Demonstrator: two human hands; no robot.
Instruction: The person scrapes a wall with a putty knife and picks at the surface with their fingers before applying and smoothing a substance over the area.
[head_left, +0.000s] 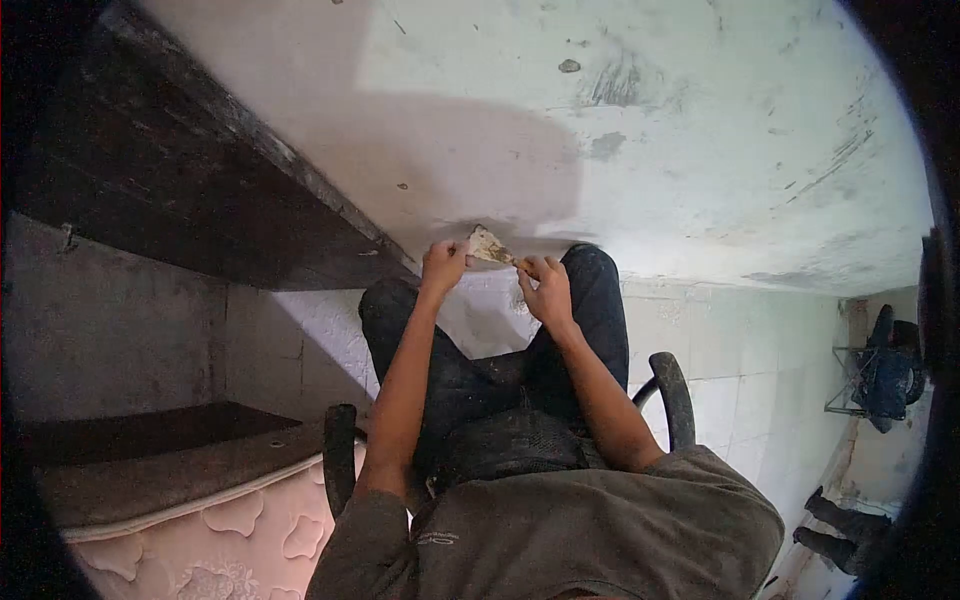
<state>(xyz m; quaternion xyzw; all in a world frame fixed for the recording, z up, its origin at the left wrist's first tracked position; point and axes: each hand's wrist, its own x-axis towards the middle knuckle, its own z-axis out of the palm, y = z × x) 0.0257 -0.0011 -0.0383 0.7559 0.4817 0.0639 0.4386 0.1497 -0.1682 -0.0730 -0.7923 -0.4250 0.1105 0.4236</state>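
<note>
A small putty knife (488,246) with a pale, stained, wedge-shaped blade is held in front of the stained wall, above the knees. My right hand (547,290) is closed around its handle at the blade's narrow end. At the blade's wide left edge is my left hand (446,266), with its fingers pressed together; whether they pinch the blade or only something small beside it is too small to tell. Brownish residue marks the blade. Behind it, the wall (480,160) carries dark smudges and chipped spots.
Dark wooden boards (200,170) run along the left. A pink patterned mattress (220,540) lies at the lower left. Chair armrests (673,400) flank the body. At the right are a metal rack (848,380) with dark items and a dark garment (850,530).
</note>
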